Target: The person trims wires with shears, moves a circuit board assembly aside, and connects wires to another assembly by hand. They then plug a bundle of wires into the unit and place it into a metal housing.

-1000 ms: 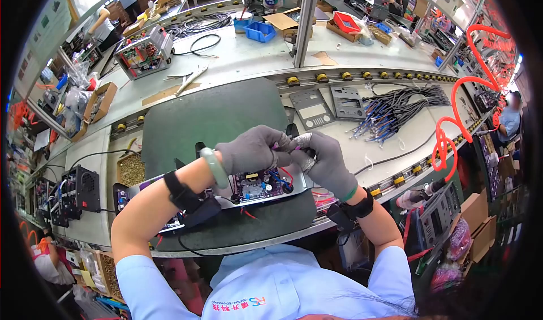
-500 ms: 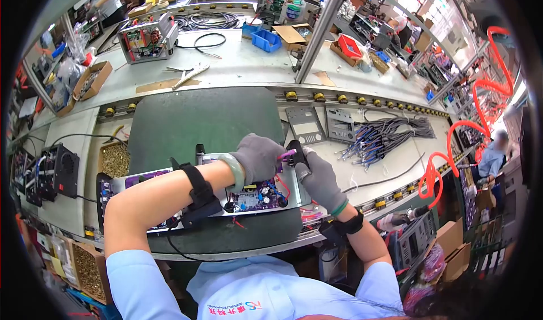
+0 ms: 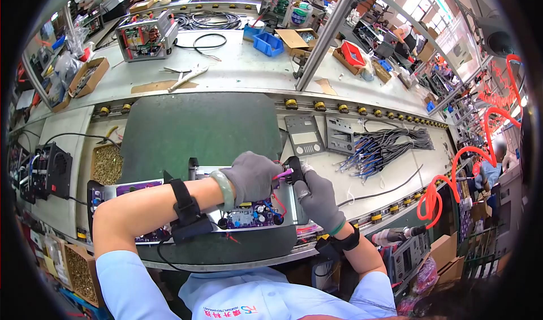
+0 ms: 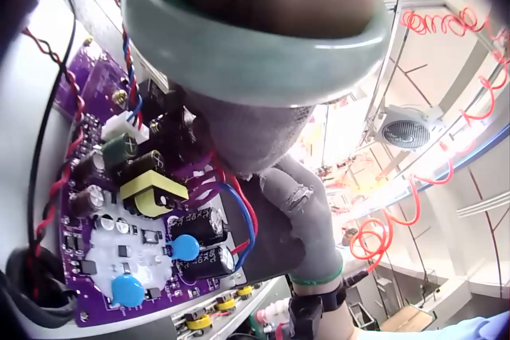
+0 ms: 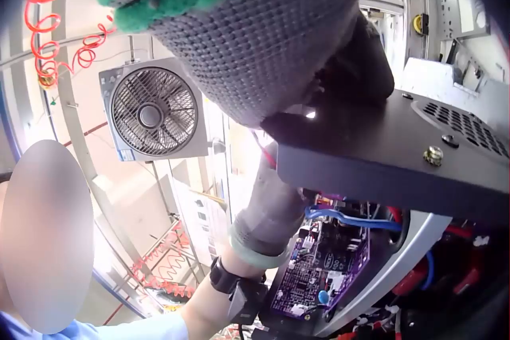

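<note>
In the head view, the grey-gloved left hand [image 3: 254,177] pinches a slim purple piece [image 3: 284,174] against a black part [image 3: 293,167]. The gloved right hand [image 3: 321,201] grips that black part from the other side. Below the left hand lies a long metal chassis holding a purple circuit board [image 3: 251,215]. The left wrist view shows the board [image 4: 127,260] with capacitors and red and blue wires, the right hand [image 4: 307,220] beyond it. In the right wrist view, the right hand [image 5: 263,45] is over a black panel [image 5: 358,149] with vent slots; its fingertips are hidden.
Under the chassis lies a green mat [image 3: 198,127]. To the right are grey front panels [image 3: 305,134] and a cable bundle [image 3: 390,144]. A screw box [image 3: 107,164] and a black unit [image 3: 54,173] stand left. Pliers [image 3: 188,78] lie behind; a red coiled hose [image 3: 432,201] hangs right.
The hands, close together a second ago, have moved apart, exposing the black part and purple piece. Both hands and the chassis appear lower in the head view, which has shifted.
</note>
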{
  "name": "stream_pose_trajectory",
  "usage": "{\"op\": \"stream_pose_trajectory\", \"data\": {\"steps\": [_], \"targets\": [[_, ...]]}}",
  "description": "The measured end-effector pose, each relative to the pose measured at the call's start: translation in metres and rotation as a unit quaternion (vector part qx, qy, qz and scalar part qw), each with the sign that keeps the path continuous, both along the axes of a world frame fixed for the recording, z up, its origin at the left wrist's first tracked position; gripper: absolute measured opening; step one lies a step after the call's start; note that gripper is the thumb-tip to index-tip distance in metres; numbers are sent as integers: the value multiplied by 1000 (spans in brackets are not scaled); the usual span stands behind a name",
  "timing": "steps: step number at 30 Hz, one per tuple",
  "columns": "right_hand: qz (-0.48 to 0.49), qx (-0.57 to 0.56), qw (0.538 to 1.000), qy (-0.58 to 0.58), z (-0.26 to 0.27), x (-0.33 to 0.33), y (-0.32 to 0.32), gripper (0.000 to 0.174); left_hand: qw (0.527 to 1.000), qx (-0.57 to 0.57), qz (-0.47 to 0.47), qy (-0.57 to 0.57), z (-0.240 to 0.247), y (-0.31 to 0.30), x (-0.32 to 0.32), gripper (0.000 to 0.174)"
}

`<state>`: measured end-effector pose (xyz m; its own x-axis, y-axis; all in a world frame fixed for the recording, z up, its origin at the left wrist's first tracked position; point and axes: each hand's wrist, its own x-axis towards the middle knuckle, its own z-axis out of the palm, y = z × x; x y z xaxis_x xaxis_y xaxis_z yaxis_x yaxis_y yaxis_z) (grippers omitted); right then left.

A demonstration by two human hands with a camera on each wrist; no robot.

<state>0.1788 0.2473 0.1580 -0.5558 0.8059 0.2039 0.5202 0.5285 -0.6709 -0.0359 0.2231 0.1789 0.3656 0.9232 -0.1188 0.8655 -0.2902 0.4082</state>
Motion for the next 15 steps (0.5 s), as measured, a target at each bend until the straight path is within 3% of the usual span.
{"op": "stream_pose_trajectory", "data": {"steps": [11,14,15], "targets": [[-10,42,999,13,-2,-2,-2,41,999,-12,-7,46,15,2,15,15],[-25,-4,1000,-5,4,2,-4,42,996,84,6,32,19,-13,9,24],[-29,53,998,-19,4,3,-7,43,992,48,74,-88,30,-21,4,25]]}}
